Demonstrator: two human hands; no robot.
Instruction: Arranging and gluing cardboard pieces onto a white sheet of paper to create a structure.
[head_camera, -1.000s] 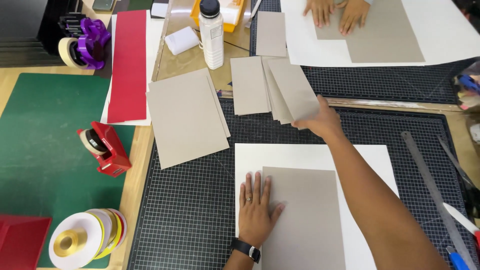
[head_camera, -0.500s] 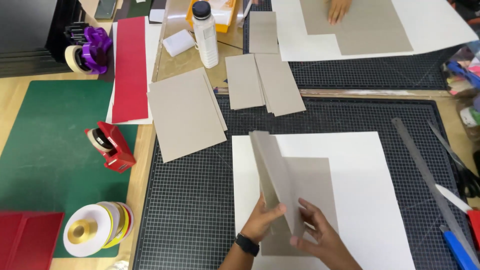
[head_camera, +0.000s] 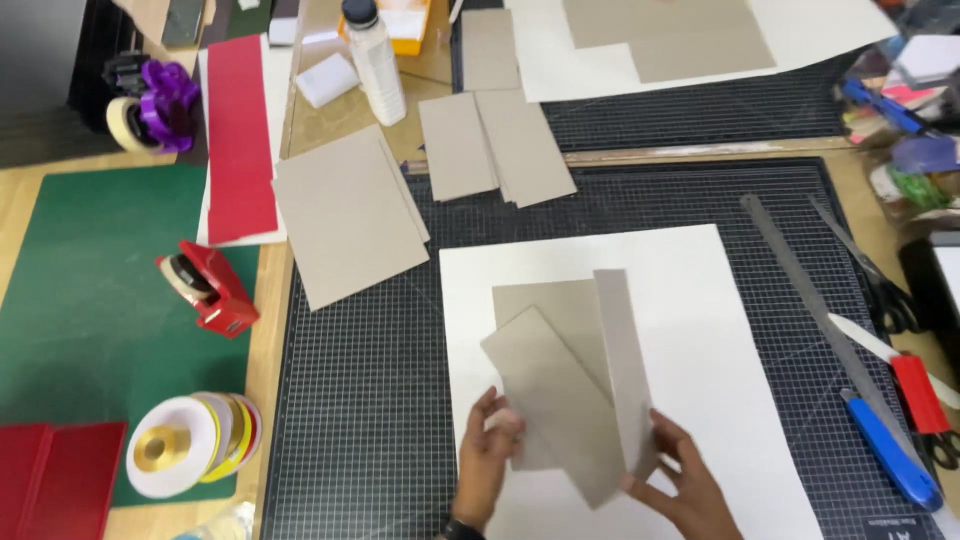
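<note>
both hands (head_camera: 590, 475) — grey boards (head_camera: 570, 390) fanned

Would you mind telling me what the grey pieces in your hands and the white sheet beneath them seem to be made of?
Grey pieces: likely stiff greyboard, matte; they stay flat while held by one end. White sheet: probably thin matte paper, lying flat on the gridded cutting mat, which looks like rubbery plastic.
</note>
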